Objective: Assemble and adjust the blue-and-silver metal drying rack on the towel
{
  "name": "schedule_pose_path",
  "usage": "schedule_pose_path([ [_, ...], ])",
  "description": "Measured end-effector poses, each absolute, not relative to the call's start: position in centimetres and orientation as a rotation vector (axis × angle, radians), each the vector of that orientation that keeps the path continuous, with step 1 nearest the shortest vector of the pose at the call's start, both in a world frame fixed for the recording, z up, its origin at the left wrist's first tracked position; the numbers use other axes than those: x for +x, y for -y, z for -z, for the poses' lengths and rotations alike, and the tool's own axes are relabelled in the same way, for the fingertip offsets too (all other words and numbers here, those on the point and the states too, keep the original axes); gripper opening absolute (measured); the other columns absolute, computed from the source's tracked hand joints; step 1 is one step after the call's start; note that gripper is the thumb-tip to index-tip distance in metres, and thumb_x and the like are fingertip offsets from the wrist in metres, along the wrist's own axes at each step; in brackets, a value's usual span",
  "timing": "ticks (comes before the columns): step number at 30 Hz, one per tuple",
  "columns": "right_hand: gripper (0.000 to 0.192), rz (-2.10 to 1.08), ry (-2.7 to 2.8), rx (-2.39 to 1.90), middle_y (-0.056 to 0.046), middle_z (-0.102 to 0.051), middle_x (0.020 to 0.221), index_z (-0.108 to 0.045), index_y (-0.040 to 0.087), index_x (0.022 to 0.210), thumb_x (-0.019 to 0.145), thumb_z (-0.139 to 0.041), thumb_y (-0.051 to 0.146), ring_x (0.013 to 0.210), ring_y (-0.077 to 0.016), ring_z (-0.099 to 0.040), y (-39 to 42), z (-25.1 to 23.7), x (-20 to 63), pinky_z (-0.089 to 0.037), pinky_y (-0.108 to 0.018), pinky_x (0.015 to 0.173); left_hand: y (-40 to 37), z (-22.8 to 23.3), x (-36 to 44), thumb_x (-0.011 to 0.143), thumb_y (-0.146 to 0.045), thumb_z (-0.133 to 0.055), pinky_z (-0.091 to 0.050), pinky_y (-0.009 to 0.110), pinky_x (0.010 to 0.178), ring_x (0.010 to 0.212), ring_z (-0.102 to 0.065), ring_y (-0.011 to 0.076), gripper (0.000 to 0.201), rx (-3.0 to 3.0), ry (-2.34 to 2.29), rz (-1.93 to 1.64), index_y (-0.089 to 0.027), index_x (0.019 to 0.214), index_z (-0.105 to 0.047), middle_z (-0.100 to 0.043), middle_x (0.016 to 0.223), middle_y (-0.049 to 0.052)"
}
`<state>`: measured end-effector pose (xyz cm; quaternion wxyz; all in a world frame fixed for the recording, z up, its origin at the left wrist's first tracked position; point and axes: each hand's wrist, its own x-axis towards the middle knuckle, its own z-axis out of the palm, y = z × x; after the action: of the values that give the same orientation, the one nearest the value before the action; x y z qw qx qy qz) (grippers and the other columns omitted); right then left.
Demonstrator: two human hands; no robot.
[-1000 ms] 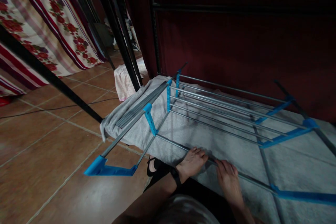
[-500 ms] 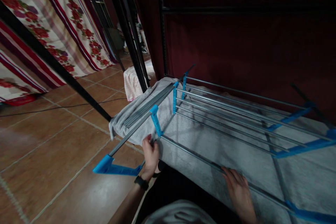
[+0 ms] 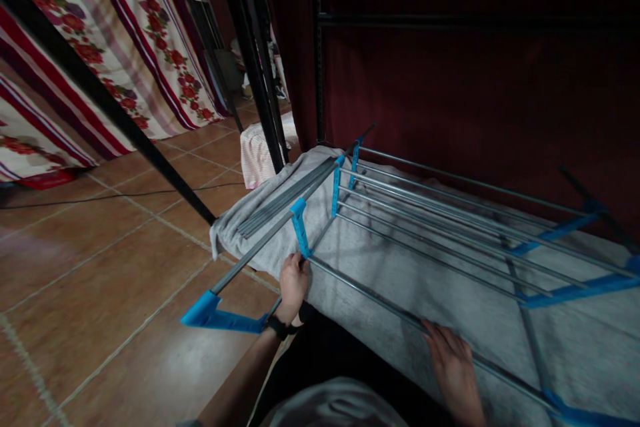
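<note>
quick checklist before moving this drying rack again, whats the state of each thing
1. Left hand on the drying rack by the blue joint: ok.
2. Right hand resting on the near rail: ok.
3. Fingers fully closed around the rails: cannot tell.
4. Rack lying flat on the grey blanket: ok.
5. Blue corner foot sticks out over the tile floor, unsupported: not ok.
6. Black post stands close to the far end: not ok.

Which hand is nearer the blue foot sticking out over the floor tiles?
Left. The left hand grips the rack rail just beside the blue foot; the right hand rests on the rail farther right.
</note>
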<state>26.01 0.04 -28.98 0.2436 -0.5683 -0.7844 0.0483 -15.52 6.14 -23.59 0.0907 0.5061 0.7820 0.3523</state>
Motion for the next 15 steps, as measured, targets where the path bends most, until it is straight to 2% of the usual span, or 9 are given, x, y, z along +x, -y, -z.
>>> schedule_pose_path([
  [5, 0.043, -0.112, 2.155, -1.564, -0.009, -0.071, 0.119, -0.066, 0.025, 0.129, 0.103, -0.035, 0.041, 0.108, -0.0305, -0.066, -0.05, 28.76, 25.89, -0.045, -0.050, 0.098, -5.95, 23.73, -15.47, 0.093, -0.020, -0.050, -0.049, 0.035, 0.086, 0.094, -0.063, 0.0238, 0.022, 1.517, -2.345, -1.034, -0.016, 0.108, -0.066, -0.066, 0.098, 0.010],
  [11, 0.042, -0.104, 2.192, -1.519, -0.008, -0.071, 0.121, -0.064, 0.028, 0.130, 0.103, -0.035, 0.039, 0.110, -0.0293, -0.065, -0.33, 28.99, 26.27, -0.047, -0.048, 0.097, -6.16, 23.86, -15.70, 0.091, -0.017, -0.052, -0.048, 0.032, 0.079, 0.085, -0.063, 0.0217, 0.017, 1.523, -2.281, -1.103, -0.017, 0.097, -0.068, -0.066, 0.091, 0.008],
  [15, 0.041, -0.090, 2.179, -1.503, -0.007, -0.072, 0.118, -0.064, 0.028, 0.131, 0.103, -0.034, 0.038, 0.107, -0.0284, -0.066, -0.52, 29.12, 26.42, -0.048, -0.047, 0.095, -6.28, 24.02, -16.05, 0.090, -0.017, -0.054, -0.049, 0.032, 0.079, 0.086, -0.065, 0.0220, 0.018, 1.503, -2.230, -1.152, -0.016, 0.098, -0.070, -0.068, 0.092, 0.009],
])
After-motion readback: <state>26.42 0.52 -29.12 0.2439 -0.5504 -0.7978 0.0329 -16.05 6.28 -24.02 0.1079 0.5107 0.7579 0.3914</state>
